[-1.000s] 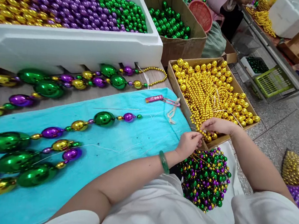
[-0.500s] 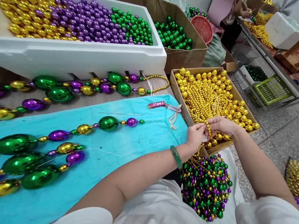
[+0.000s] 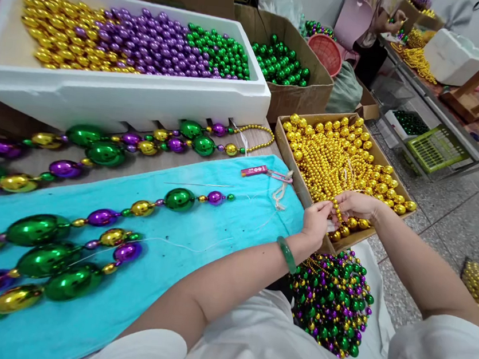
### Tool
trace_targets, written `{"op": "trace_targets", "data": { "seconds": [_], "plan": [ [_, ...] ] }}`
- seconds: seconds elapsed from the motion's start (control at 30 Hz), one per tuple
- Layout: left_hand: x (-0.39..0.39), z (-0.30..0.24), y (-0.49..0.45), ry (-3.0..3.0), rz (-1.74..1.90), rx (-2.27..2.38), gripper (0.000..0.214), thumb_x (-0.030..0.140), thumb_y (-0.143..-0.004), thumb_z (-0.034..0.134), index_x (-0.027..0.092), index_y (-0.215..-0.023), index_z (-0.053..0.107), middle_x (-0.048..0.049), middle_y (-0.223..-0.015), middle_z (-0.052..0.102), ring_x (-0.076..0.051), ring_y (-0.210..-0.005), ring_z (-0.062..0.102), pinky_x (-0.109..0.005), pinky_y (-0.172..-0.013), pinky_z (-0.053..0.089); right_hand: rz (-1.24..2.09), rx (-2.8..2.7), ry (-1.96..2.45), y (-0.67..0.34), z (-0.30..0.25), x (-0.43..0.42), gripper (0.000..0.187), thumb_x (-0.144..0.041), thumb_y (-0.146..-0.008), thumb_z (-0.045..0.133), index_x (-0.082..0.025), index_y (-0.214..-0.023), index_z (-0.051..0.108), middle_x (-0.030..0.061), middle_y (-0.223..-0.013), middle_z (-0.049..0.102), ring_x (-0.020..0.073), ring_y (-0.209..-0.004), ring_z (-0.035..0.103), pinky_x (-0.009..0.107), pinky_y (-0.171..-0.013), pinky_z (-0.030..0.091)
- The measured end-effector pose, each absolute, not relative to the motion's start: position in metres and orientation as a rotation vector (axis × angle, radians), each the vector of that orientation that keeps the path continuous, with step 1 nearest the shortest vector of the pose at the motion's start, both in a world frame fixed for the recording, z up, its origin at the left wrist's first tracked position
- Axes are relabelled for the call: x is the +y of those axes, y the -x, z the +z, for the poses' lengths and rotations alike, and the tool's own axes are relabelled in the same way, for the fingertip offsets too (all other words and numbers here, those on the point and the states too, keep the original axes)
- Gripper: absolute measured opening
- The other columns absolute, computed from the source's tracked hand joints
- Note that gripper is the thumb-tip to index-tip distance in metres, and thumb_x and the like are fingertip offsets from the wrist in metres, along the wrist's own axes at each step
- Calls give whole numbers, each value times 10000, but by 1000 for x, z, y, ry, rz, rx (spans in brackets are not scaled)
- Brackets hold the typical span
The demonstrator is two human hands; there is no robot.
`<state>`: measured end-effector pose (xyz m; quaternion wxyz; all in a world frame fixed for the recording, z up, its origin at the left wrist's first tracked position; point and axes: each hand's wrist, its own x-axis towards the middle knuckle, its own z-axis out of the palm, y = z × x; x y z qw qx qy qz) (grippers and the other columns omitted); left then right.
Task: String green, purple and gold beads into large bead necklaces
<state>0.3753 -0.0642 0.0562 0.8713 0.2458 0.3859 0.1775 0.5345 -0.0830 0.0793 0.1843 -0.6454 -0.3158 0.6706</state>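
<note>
My left hand (image 3: 316,223) and my right hand (image 3: 355,206) meet over the near corner of a cardboard box (image 3: 292,163) full of gold bead strands (image 3: 337,156). Both hands pinch the same short gold strand (image 3: 338,211), fingers closed on it. A green bangle (image 3: 286,254) sits on my left wrist. To the left, strings of big green, purple and gold beads (image 3: 62,251) lie on a turquoise cloth (image 3: 198,238). A long needle (image 3: 195,184) with white thread rests on the cloth.
A white foam box (image 3: 119,96) of loose gold, purple and green beads stands at the back. A pink-handled tool (image 3: 261,172) lies near the cloth's edge. A pile of mixed small beads (image 3: 332,299) lies below the box. Another person (image 3: 381,23) works far back.
Both hands rose slightly and drew closer together on the gold strand, lifting it off the box's near edge. The view tilted up a little.
</note>
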Motion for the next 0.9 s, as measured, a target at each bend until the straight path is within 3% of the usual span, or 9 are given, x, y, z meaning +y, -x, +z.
{"op": "trace_targets", "data": {
  "seconds": [0.23, 0.33, 0.53, 0.67, 0.9],
  "plan": [
    [-50, 61, -370, -398, 252, 755, 89, 193, -888, 489, 157, -881, 570, 3, -694, 536, -75, -539, 529, -284, -679, 519, 1747, -924, 2034, -522, 84, -75, 62, -133, -577, 677, -136, -613, 627, -1, -545, 642, 68, -437, 524, 172, -440, 381],
    [-43, 66, -368, -289, 162, 695, 122, 204, -890, 453, 158, -866, 564, -31, -750, 570, -94, -599, 537, -263, -675, 498, 1605, -916, 2120, -514, 82, -73, 104, -89, -568, 674, -145, -565, 587, -25, -490, 600, 67, -422, 514, 168, -417, 364],
    [-40, 65, -360, -234, 208, 656, 115, 307, -839, 581, 196, -852, 556, -50, -1019, 603, -118, -745, 537, -274, -722, 507, 1163, -818, 2191, -521, 93, -81, 195, -221, -685, 719, -172, -655, 532, -7, -547, 606, 83, -488, 558, 160, -393, 337],
    [-44, 55, -356, -280, 238, 614, 122, 308, -844, 580, 219, -927, 588, -59, -1188, 575, -155, -903, 569, -326, -804, 521, 938, -635, 1918, -538, 122, -93, 297, -311, -713, 739, -195, -720, 465, 30, -684, 658, 105, -558, 607, 157, -379, 318],
    [-51, 61, -355, -262, 239, 480, 69, 261, -836, 565, 202, -868, 585, -61, -1155, 590, -157, -920, 573, -385, -831, 531, 637, -558, 1713, -544, 156, -86, 302, -272, -726, 722, -214, -698, 427, -64, -476, 473, 64, -369, 419, 179, -340, 249]
  ]
}}
